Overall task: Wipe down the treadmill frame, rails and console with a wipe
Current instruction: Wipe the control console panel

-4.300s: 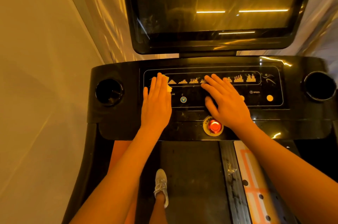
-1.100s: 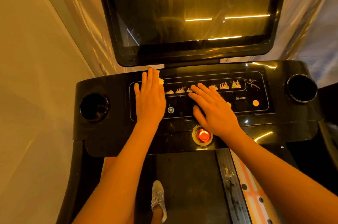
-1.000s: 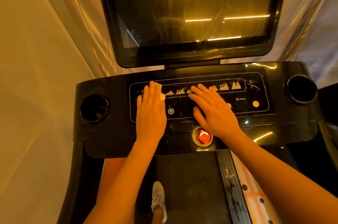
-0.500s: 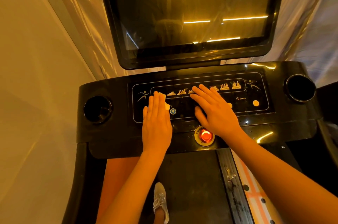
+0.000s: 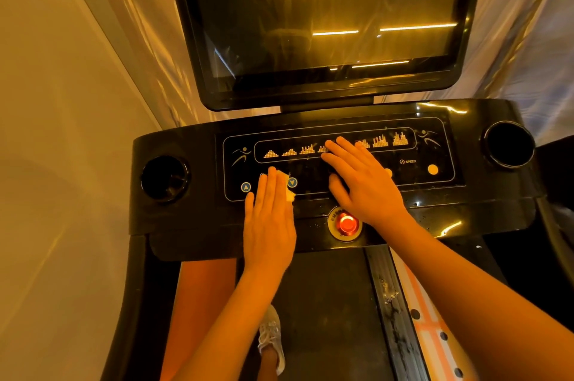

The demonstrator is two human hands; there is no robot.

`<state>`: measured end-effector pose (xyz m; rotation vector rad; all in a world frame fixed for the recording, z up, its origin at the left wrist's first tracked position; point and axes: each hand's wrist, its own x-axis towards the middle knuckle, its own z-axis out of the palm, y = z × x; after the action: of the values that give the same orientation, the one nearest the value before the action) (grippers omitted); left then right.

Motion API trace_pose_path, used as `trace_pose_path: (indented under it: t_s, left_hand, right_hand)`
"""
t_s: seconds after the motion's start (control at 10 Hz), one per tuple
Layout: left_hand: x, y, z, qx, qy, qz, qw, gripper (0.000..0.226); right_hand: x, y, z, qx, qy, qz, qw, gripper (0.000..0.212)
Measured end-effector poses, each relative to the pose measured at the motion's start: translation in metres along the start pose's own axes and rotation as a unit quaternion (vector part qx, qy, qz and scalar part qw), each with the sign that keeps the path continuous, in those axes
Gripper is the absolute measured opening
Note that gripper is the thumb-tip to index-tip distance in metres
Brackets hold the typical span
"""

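The black treadmill console (image 5: 192, 219) fills the middle of the view, with a printed button panel (image 5: 435, 150) on top. My left hand (image 5: 268, 219) lies flat with straight fingers on the panel's lower left and presses a small pale wipe (image 5: 287, 185), which peeks out by the index finger. My right hand (image 5: 363, 185) rests flat, fingers spread, on the panel's middle. A red stop button (image 5: 346, 223) sits just below it.
A large dark screen (image 5: 326, 23) rises behind the console. Round cup holders sit at the left (image 5: 164, 178) and right (image 5: 507, 144) ends. Below are the dark running belt (image 5: 329, 318), a side rail (image 5: 394, 312) and my shoe (image 5: 271, 337). A wall stands close on the left.
My left hand slid the wipe from the panel's top left edge down toward me, to the panel's lower edge. My right hand stayed in place on the panel.
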<state>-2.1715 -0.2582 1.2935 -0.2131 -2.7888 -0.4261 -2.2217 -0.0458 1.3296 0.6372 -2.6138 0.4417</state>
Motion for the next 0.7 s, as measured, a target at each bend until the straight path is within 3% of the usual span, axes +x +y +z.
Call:
trace_pose_path:
  t_s: [0.3, 0.7]
  left_hand:
    - [-0.067, -0.003, 0.019, 0.035, -0.001, 0.028, 0.999, 0.071]
    - [0.019, 0.015, -0.006, 0.007, -0.029, 0.013, 0.999, 0.061]
  right_hand:
    - [0.000, -0.001, -0.001, -0.001, 0.001, -0.001, 1.000, 0.049]
    - [0.000, 0.000, 0.000, 0.001, 0.008, -0.004, 1.000, 0.049]
